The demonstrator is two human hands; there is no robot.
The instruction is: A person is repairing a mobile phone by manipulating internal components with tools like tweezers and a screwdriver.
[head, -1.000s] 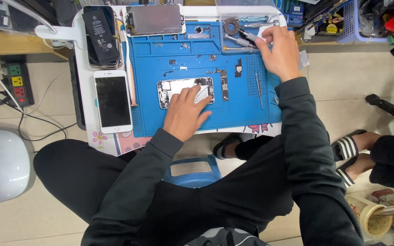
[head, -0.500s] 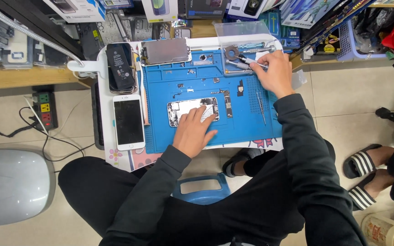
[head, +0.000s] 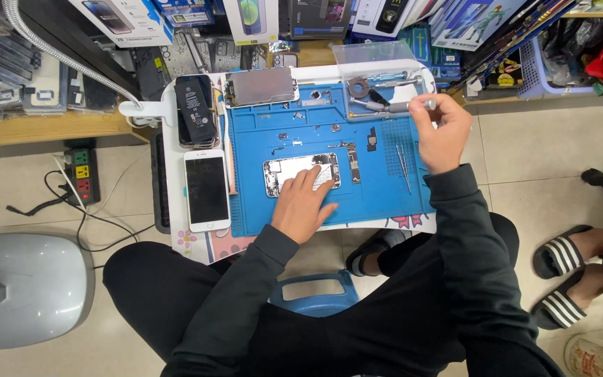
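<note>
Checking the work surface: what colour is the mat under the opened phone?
Blue mat, head view.

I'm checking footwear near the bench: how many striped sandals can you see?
3. Two striped sandals lie on the floor at right on another person's feet; one shows under the table edge. Its pair may be hidden.

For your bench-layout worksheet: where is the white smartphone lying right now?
In the head view, the white smartphone lies screen-up at the left edge of the blue work mat, just below the black battery and left of the left hand.
</note>
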